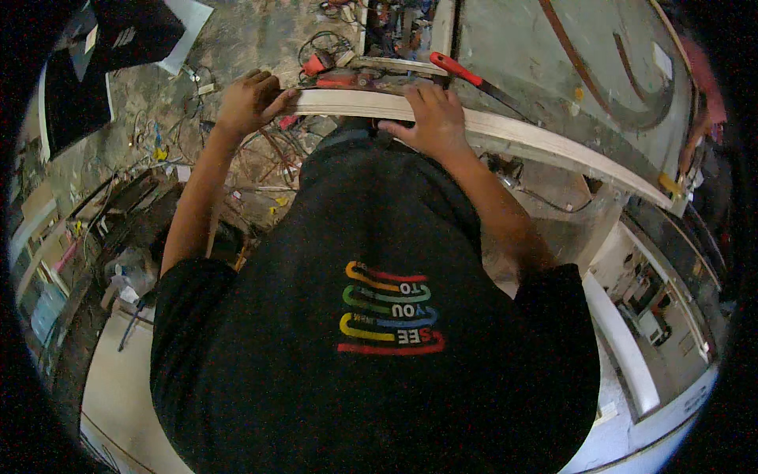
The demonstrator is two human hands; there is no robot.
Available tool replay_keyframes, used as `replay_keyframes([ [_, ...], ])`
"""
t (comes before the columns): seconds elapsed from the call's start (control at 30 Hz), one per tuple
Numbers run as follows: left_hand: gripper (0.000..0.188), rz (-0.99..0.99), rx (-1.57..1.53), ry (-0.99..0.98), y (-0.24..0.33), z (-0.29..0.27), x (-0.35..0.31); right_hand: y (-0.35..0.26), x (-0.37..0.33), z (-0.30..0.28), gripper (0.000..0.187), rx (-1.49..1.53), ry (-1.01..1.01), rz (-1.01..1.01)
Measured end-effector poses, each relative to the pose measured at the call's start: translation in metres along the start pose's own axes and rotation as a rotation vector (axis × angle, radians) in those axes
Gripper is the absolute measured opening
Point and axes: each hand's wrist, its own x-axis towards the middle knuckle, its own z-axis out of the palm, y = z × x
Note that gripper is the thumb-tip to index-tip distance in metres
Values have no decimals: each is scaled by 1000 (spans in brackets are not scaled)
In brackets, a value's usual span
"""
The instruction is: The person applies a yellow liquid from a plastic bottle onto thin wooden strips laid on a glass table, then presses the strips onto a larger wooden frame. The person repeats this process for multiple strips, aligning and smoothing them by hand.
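Note:
A long, pale wooden board point(359, 103) lies across in front of my body and runs off to the far right, bent by the lens. My left hand point(251, 103) grips its left end, thumb along the edge. Further along, my right hand point(434, 118) clasps the board, with fingers over its far side and thumb on the near side. Just beyond my right hand rests a handsaw with a red handle point(458, 69), its dark blade pointing right. A red tool point(341, 80) sits behind the board between my hands, partly hidden by it.
A wooden-framed box of tools point(401, 30) stands ahead. Right of it is a broad grey-green surface point(513, 47) with a brown strip point(575, 51) on it. Tangled wires point(272, 154) and scraps litter the floor. Black panels point(79, 110) lie far left.

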Motion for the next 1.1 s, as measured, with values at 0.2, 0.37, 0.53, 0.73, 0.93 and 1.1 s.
replay_keyframes([
  [0.2, 56, 79, 152, 14, 7, -7, 2, 12, -9, 16, 69, 23, -53, 11],
  [0.37, 66, 85, 9, -101, 46, -2, 16, 9, -8, 12, 64, 3, 99, -43],
  [0.53, 66, 61, -33, -102, 73, 8, 31, 2, -5, 7, 63, -25, -20, 35],
  [0.73, 55, 23, -190, -161, 80, 5, 35, -4, 3, -6, 62, 38, -165, 94],
  [0.93, 35, -67, -241, -229, 89, 12, 54, 49, 21, -44, 58, 292, -525, 114],
  [1.1, 28, -209, -256, -316, 96, 10, 59, 75, 20, -48, 55, 347, -623, 206],
])
